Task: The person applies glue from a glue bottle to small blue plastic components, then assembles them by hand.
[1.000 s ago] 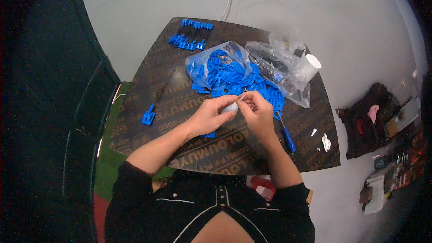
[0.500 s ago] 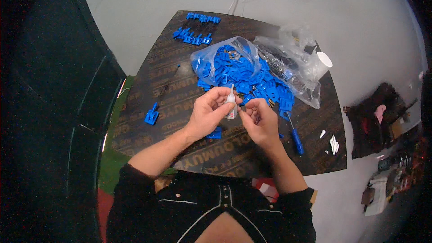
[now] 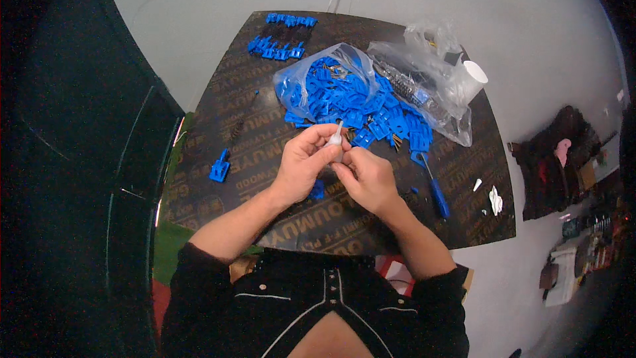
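My left hand (image 3: pixel 305 162) is closed round a small white glue bottle (image 3: pixel 336 139), its thin nozzle pointing up and away from me. My right hand (image 3: pixel 368 178) is closed too, thumb and fingers pressed against the bottle's lower part, which the hands mostly hide. Just beyond the hands lies a heap of blue plastic pieces (image 3: pixel 354 103), partly inside a clear plastic bag (image 3: pixel 291 83). One blue piece (image 3: pixel 317 190) shows partly below my left hand. A blue-handled screwdriver (image 3: pixel 438 197) rests to the right of my right hand.
Rows of blue pieces (image 3: pixel 281 50) sit at the table's far left, and a single blue piece (image 3: pixel 219 166) at its left. Clear bags of dark springs (image 3: pixel 411 83) and a white cup (image 3: pixel 472 76) are at right. Crumpled white paper (image 3: pixel 495 200) lies near the right edge.
My right hand has come in to the left and now presses on the bottle, covering more of it. The whole view has shifted slightly.
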Available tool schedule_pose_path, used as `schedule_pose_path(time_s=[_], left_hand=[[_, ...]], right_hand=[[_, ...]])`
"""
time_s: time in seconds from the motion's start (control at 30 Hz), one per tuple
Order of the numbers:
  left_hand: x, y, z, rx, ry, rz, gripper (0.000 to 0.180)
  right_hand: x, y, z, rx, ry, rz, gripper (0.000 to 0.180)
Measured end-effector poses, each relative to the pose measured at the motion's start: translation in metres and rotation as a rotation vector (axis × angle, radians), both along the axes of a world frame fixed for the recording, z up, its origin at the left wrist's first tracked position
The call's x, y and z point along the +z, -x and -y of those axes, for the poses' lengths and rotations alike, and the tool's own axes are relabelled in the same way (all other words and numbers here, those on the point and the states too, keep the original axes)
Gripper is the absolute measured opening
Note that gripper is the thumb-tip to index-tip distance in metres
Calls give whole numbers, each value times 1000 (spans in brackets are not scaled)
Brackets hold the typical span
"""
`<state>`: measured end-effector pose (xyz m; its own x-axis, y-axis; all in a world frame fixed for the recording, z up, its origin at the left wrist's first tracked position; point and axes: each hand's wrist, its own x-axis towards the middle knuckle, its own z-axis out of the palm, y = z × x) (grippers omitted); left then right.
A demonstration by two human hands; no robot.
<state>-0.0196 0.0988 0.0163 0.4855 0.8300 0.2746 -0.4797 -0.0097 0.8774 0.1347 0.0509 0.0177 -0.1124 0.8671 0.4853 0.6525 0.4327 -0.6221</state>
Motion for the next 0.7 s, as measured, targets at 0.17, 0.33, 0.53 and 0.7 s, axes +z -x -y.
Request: schedule_pose_path(time_s=[0.17, 0.33, 0.53, 0.7], left_hand=[[1, -5, 2, 39, 26, 41, 26], [-2, -8, 3, 99, 8, 61, 22], [6, -5, 10, 227, -94, -193, 17], [8, -5, 19, 301, -241, -331, 12]], right_hand=[[-1, 1, -1, -10, -54, 49, 15], [2, 0, -1, 36, -123, 32, 11], [21, -6, 8, -53, -118, -44, 11], [27, -10, 8, -56, -349, -89, 23]])
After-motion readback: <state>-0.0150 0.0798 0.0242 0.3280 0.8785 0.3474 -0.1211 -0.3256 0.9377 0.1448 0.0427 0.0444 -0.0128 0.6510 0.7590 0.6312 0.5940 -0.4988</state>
